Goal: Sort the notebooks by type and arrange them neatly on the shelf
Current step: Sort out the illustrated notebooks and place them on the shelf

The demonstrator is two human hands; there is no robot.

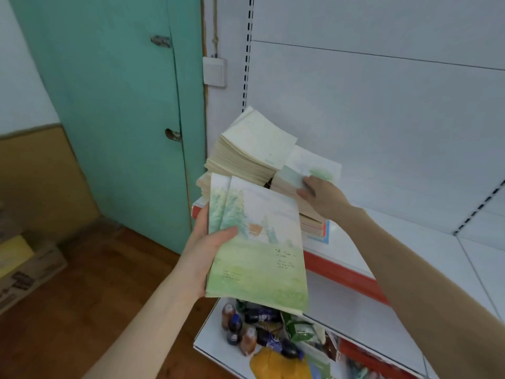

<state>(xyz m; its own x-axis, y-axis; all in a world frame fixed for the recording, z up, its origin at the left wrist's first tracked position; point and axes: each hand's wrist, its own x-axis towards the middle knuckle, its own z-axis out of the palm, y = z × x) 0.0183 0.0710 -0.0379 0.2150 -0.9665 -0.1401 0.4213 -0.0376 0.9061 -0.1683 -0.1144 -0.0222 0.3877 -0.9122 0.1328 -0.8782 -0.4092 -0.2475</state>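
**Two notebooks in hand, two stacks on the shelf**

At the far left, two cardboard boxes (26,269) sit on the wooden floor, in front of a green door (123,119). One white wall switch (215,71) is mounted between the door and the shelving.

The left hand (207,250) is raised in front of the shelf. Its grip is closed around the left edge of two held notebooks (259,255), with the thumb across the front cover. Both have the same watercolour cover of green trees and grass, and they are fanned slightly so that both show.

Behind them, on the white shelf (410,242) with its red front edge, stands one tall stack (246,157) of cream-covered notebooks, too many to count. Just to its right is a lower stack (311,217). The right hand (322,198) reaches onto this one, its grip pinching the near corner of the top notebook (308,165), which has a pale green and white cover.

On the lower shelf (216,348), below the held notebooks, lie at least five small bottles (247,341), one green packet (299,328) and one yellow packet (278,363).
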